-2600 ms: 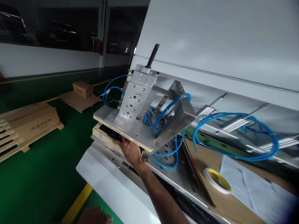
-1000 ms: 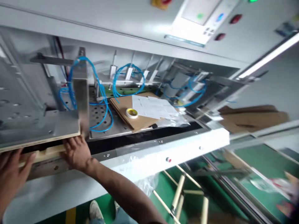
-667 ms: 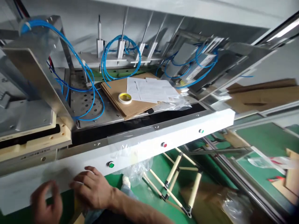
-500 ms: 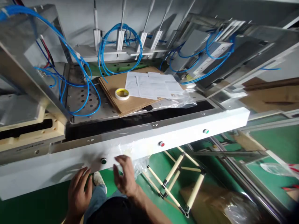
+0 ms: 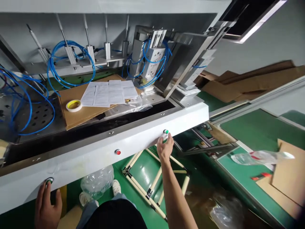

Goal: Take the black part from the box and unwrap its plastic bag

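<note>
Machine (image 5: 143, 6): open-fronted, pale grey housing, fills the upper left and middle of the view. Thin rods (image 5: 62, 33) stand along the back wall.

Floor (image 5: 257, 130): green, visible below and to the right of the machine. Flat brown cartons (image 5: 288, 178) lie on it at far right.

Front panel (image 5: 90, 156): white, long, slants from lower left up to mid right. Carries three push-buttons in a row.

Cardboard sheet (image 5: 78, 116): brown, flat on the machine bed (image 5: 38, 117), behind the panel.

Blue tubing (image 5: 59, 60): looped in coils at the back and over the left of the bed.

Folding frame (image 5: 152, 187): cream tubes with black joints, on the floor under the panel, below the right hand.

Papers (image 5: 109, 93): white printed sheets, spread on the cardboard sheet.

Plastic bag (image 5: 97, 181): clear, crumpled, just under the panel, between the two hands.

Left hand (image 5: 46, 206): bottom left, back toward the camera, fingers loosely extended upward. Grips nothing. One fingertip at the left green button (image 5: 49, 181), touching it as far as visible.

Right hand (image 5: 165, 148): reaches up from below, fingers bunched. Grips nothing. Fingertips touch the right green button (image 5: 166, 131).

Tape roll (image 5: 73, 105): white with yellow inside, flat on the cardboard sheet, just left of the papers.

Left green button: near the left end of the panel, lower edge met by the fingertip.

Right green button: near the right end, well apart from the other.

Red button (image 5: 117, 152): between the two, untouched.
</note>
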Action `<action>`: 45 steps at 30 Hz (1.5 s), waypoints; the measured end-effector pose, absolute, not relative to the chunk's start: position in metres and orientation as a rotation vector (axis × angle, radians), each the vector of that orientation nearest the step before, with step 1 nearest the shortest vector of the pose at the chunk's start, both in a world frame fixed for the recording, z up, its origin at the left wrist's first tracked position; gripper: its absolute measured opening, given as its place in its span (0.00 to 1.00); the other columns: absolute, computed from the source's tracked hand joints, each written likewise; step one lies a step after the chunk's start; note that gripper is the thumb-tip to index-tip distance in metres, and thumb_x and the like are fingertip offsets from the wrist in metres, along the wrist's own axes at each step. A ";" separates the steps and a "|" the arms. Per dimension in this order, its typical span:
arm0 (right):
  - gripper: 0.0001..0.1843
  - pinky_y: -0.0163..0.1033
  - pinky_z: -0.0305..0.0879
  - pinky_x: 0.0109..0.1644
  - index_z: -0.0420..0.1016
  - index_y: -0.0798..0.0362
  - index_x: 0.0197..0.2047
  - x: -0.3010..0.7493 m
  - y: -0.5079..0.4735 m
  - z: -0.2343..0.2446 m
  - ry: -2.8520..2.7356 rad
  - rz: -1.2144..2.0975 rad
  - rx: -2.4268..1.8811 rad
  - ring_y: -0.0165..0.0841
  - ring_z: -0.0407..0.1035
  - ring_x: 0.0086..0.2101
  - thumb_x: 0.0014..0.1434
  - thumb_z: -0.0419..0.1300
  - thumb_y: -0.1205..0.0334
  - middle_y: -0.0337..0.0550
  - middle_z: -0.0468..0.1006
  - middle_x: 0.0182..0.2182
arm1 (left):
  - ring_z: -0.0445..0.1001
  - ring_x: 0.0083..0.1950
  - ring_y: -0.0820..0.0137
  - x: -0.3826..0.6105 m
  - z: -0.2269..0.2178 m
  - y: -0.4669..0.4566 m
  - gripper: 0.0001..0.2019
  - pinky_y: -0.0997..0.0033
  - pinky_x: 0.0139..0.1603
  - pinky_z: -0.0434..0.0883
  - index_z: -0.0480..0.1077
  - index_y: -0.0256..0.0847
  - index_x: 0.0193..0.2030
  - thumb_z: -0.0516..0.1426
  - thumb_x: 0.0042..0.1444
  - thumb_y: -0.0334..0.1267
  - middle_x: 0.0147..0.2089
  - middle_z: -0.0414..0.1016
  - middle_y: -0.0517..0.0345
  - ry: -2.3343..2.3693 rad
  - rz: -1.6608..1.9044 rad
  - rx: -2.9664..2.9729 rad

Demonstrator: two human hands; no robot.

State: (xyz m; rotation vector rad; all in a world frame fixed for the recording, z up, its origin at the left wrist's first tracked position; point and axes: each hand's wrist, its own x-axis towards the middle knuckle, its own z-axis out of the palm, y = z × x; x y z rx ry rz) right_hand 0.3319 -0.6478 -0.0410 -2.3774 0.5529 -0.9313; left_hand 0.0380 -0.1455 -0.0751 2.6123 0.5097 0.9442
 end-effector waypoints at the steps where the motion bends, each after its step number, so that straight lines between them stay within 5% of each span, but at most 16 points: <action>1: 0.32 0.56 0.67 0.60 0.71 0.67 0.64 0.336 -0.653 -0.044 0.544 -0.932 -2.382 0.52 0.70 0.57 0.64 0.50 0.54 0.71 0.77 0.56 | 0.66 0.74 0.40 0.039 -0.074 -0.150 0.38 0.33 0.72 0.69 0.53 0.51 0.80 0.61 0.66 0.40 0.77 0.61 0.41 0.551 0.941 2.602; 17: 0.28 0.63 0.69 0.48 0.76 0.61 0.62 0.342 -0.651 -0.062 0.532 -1.043 -2.456 0.59 0.75 0.47 0.63 0.53 0.59 0.70 0.79 0.52 | 0.75 0.66 0.48 0.054 -0.075 -0.158 0.24 0.44 0.65 0.73 0.68 0.43 0.71 0.56 0.69 0.35 0.65 0.75 0.37 0.665 1.105 2.647; 23: 0.22 0.60 0.71 0.53 0.74 0.59 0.62 0.298 -0.556 -0.031 -0.112 -1.129 -2.470 0.56 0.75 0.52 0.69 0.57 0.57 0.68 0.80 0.52 | 0.74 0.67 0.52 0.070 -0.036 -0.161 0.20 0.49 0.66 0.72 0.72 0.41 0.65 0.59 0.69 0.41 0.64 0.76 0.39 0.667 1.141 2.546; 26: 0.19 0.53 0.70 0.58 0.74 0.52 0.62 0.279 -0.482 -0.007 -0.765 -0.782 -2.427 0.47 0.75 0.55 0.71 0.57 0.58 0.57 0.81 0.55 | 0.74 0.66 0.51 0.091 -0.016 -0.160 0.20 0.48 0.67 0.71 0.71 0.42 0.65 0.59 0.69 0.42 0.65 0.76 0.39 0.542 1.025 2.650; 29: 0.26 0.58 0.62 0.68 0.69 0.51 0.69 0.278 -0.434 0.010 -1.111 -0.529 -2.435 0.48 0.69 0.63 0.72 0.57 0.52 0.54 0.78 0.62 | 0.75 0.65 0.51 0.104 -0.007 -0.150 0.19 0.48 0.67 0.69 0.71 0.42 0.64 0.60 0.69 0.42 0.65 0.76 0.41 0.470 0.995 2.693; 33: 0.31 0.62 0.57 0.71 0.67 0.52 0.72 0.293 -0.422 0.015 -1.156 -0.391 -2.535 0.52 0.63 0.68 0.72 0.56 0.45 0.55 0.73 0.67 | 0.76 0.61 0.52 0.105 -0.005 -0.133 0.18 0.50 0.63 0.71 0.73 0.39 0.60 0.59 0.69 0.46 0.59 0.79 0.40 0.544 1.018 2.560; 41: 0.33 0.61 0.55 0.72 0.64 0.52 0.74 0.299 -0.429 0.016 -1.181 -0.379 -2.586 0.51 0.61 0.70 0.73 0.56 0.44 0.55 0.71 0.69 | 0.76 0.50 0.52 0.118 -0.003 -0.119 0.22 0.43 0.61 0.69 0.79 0.43 0.31 0.59 0.63 0.59 0.39 0.79 0.45 0.826 0.844 2.282; 45: 0.33 0.60 0.54 0.73 0.65 0.50 0.74 0.302 -0.430 0.015 -1.199 -0.379 -2.610 0.51 0.60 0.70 0.72 0.56 0.45 0.52 0.71 0.70 | 0.77 0.45 0.56 0.117 0.000 -0.113 0.24 0.57 0.42 0.77 0.80 0.42 0.34 0.57 0.63 0.61 0.39 0.80 0.48 0.802 0.780 2.161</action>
